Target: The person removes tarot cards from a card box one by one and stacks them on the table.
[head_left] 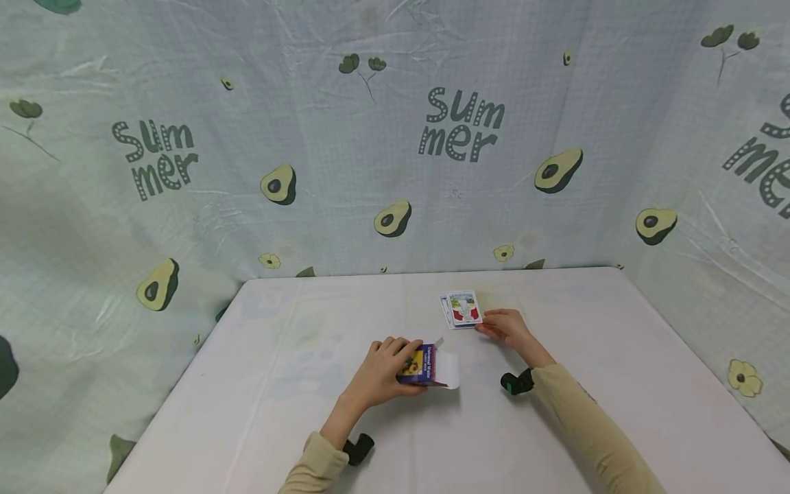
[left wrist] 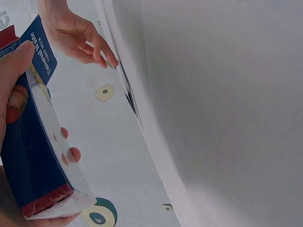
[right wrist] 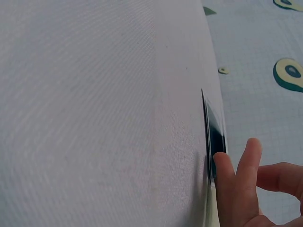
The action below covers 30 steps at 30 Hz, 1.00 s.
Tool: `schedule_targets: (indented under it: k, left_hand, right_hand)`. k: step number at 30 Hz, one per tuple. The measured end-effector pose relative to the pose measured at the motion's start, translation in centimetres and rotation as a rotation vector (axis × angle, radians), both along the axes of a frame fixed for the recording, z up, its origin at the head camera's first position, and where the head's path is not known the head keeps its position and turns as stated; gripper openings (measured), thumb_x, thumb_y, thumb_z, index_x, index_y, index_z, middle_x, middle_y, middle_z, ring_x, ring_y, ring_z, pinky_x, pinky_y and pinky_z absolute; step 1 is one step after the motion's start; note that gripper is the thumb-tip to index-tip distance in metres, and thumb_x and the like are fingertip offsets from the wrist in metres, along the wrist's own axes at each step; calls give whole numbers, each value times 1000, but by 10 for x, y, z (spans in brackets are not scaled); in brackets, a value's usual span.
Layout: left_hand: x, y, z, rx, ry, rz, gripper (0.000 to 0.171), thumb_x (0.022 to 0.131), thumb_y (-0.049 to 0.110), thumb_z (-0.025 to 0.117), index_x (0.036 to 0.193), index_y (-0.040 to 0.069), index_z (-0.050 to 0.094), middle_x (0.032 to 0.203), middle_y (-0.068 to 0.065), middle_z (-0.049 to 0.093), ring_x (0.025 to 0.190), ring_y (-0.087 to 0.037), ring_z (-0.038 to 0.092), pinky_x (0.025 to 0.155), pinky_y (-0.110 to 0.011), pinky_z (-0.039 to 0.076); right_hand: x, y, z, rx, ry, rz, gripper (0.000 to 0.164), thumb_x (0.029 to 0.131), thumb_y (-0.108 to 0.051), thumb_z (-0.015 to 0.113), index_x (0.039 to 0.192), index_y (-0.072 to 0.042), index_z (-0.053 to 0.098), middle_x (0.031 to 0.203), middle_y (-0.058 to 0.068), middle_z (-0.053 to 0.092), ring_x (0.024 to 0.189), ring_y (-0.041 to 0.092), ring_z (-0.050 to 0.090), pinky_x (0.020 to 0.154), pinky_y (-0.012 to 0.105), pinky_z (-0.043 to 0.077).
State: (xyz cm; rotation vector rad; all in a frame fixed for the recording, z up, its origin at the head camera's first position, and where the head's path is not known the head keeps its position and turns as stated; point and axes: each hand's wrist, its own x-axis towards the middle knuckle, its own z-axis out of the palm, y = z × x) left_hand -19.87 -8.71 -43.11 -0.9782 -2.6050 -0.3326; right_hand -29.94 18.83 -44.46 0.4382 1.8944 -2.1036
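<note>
My left hand [head_left: 385, 370] grips a dark blue tarot card box [head_left: 422, 363], thumb on one side and fingers on the other. "Universal Waite Tarot Deck" is printed on a flap in the left wrist view, and the box's white flap [head_left: 448, 371] hangs out to the right. Farther back, a small stack of cards [head_left: 464, 307] lies flat on the table, the top one face up and slightly offset from those below. At the stack's near right corner, my right hand [head_left: 507, 326] touches the cards with fairly straight fingertips [right wrist: 221, 160].
A white cloth covers the table [head_left: 345, 309]. Behind it hangs a pale curtain [head_left: 333, 151] printed with avocados and "summer". Dark wrist-worn devices sit at the left wrist [head_left: 359, 449] and right wrist [head_left: 517, 382].
</note>
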Motion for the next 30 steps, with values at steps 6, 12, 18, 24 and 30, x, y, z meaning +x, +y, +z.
schedule_targets:
  k: [6,12,18,24,30]
  left_hand:
    - [-1,0,0,-5,-2,0,74,67,52,70,128,17,47,110,1,55,98,-14,50,80,-35,38]
    - [-2,0,-1,3,9,-7,74,66,52,70,127,16,48,109,1,55,97,-14,50,80,-35,38]
    - [-2,0,-2,10,43,-20,75,65,52,71,127,17,47,107,2,55,95,-13,50,78,-34,38]
    - [-1,1,-2,9,43,-27,75,65,52,71,127,16,48,107,2,55,95,-13,50,78,-34,38]
    - [-1,2,-1,6,44,-24,75,65,52,71,127,18,47,107,2,55,95,-12,50,79,-34,38]
  right_hand:
    - [-1,1,-4,49,8,8,47,87,3,46,129,16,30,118,29,45,66,9,62,70,23,52]
    - [4,2,-3,44,29,12,46,86,4,48,128,16,32,93,17,55,66,9,62,65,22,52]
    - [12,3,1,97,59,33,44,87,0,50,126,14,35,91,16,60,70,10,64,68,23,52]
    - [27,1,7,186,115,114,42,89,-8,51,124,11,39,108,22,61,84,17,67,70,22,51]
    - [44,-2,14,192,173,193,41,89,-13,52,122,9,42,113,23,59,89,19,66,73,25,51]
